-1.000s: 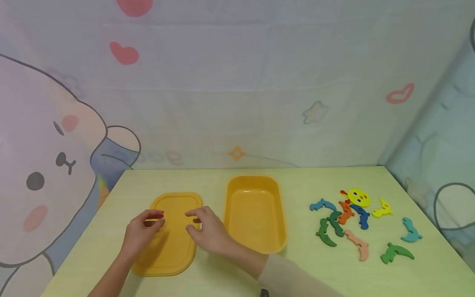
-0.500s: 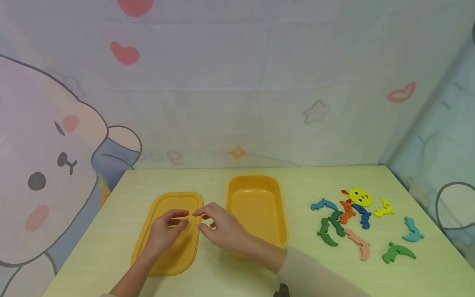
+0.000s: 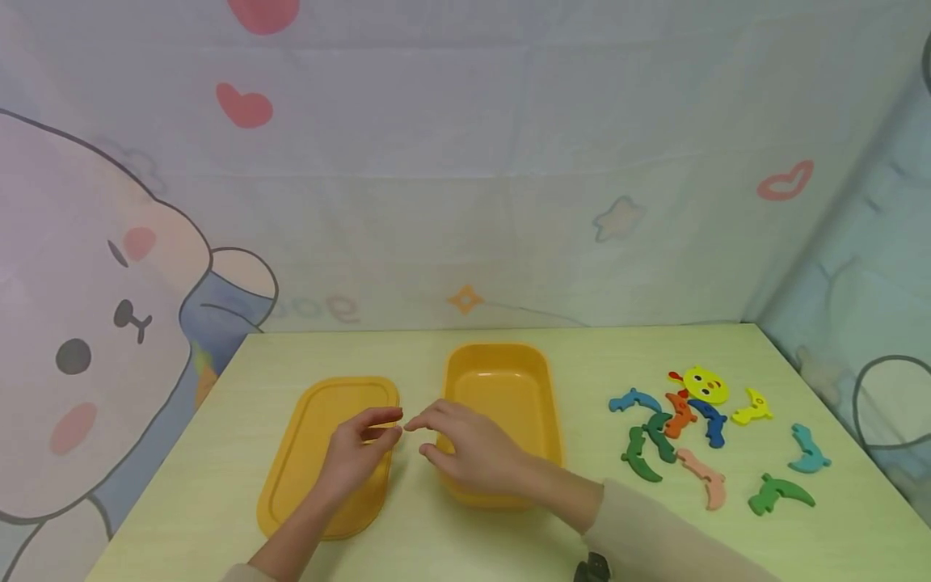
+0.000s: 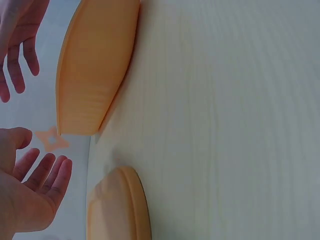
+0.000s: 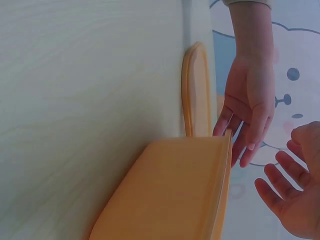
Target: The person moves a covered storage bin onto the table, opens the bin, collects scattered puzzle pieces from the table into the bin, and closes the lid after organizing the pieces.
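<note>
My left hand hovers over the right side of the yellow lid, its fingers loosely bent with nothing between them. Just across from it, my right hand hangs over the left side of the deep yellow box and hides part of it. A small gap separates the two hands' fingertips. In the left wrist view, the left palm is in the air beside the lid. From the right wrist, the right hand shows bare fingers above the box wall.
Flat coloured crescent-shaped pieces lie on the right of the table, among them a pink piece, a green piece and a light blue piece. A yellow smiling-face piece lies behind them. A printed cloth hangs behind the table.
Both hands have moved to the right, the left from the lid's middle toward its right edge, the right from beside the lid to over the box. The gap between them has narrowed.
</note>
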### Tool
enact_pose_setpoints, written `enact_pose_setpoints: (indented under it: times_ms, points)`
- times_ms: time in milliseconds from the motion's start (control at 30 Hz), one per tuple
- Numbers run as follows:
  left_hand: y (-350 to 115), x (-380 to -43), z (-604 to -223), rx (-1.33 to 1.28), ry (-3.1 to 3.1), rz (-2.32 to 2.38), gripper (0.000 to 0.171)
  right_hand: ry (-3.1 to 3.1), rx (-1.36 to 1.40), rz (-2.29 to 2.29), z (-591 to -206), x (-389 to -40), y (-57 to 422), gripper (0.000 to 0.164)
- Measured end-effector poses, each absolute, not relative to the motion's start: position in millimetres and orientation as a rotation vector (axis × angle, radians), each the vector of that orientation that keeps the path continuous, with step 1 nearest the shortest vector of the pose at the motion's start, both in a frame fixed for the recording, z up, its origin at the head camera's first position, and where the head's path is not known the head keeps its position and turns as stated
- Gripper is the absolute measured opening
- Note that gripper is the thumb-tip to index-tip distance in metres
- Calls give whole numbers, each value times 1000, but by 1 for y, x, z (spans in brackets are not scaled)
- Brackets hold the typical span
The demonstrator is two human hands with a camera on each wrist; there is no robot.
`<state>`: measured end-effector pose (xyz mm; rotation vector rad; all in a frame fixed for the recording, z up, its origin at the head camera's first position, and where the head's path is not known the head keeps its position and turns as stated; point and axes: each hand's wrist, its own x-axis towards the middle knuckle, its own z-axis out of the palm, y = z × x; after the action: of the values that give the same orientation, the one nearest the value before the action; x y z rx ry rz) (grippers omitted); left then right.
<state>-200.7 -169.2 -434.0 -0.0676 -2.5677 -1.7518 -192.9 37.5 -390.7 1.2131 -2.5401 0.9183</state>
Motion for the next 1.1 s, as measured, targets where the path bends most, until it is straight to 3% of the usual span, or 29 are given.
enact_pose_setpoints:
  times_ms: [633,1100]
  points:
    - [-136,-213,-439,-118,-2581,-1988,41,-2657,1197,674,-377,-205,91,37]
    - [-123,-220,-442,-149,-2577,-2125,45,-2689,1036,533,-363,-215,129,43]
